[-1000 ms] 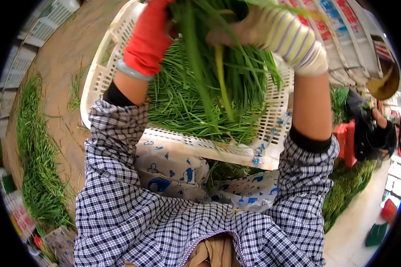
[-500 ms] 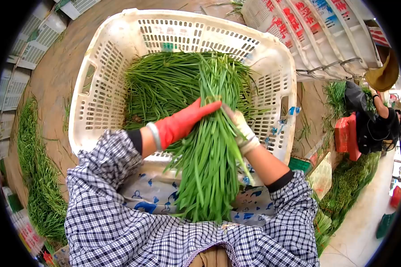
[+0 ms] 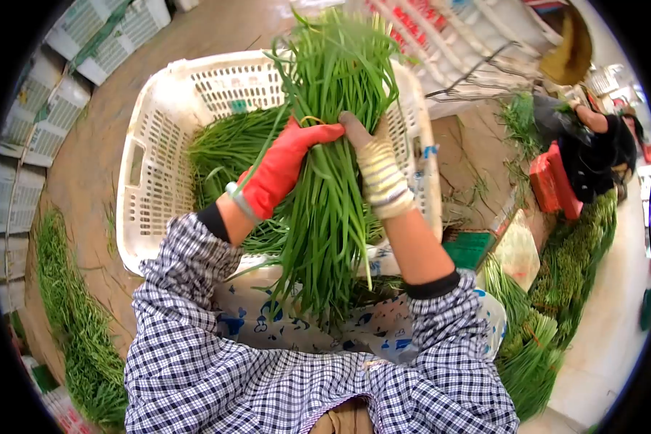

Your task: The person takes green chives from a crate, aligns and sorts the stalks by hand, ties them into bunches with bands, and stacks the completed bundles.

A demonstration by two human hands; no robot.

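A thick bunch of green garlic chives [image 3: 329, 224] is held up above the white plastic basket [image 3: 132, 217], its far end reaching past the basket's back rim. My left hand [image 3: 276, 168], in a red rubber glove, is closed round the bunch's left side. On the other side my right hand [image 3: 380, 163], in a yellow-and-white striped glove with a grey thumb, grips it too. Both thumbs lie on top, beside a thin yellowish band [image 3: 311, 119]. My fingers beneath the bunch are hidden. More chives [image 3: 228, 155] lie inside the basket.
A long heap of greens [image 3: 76, 311] lies on the floor at left, near stacked white crates [image 3: 54, 108]. At right are bundled chives [image 3: 532, 354], a green box [image 3: 466, 248], a red stool [image 3: 550, 181] and a person in black [image 3: 597, 155].
Both hands have lifted the chives up and away from my lap. My right hand has shifted its hold on the bunch, and the camera view has turned somewhat.
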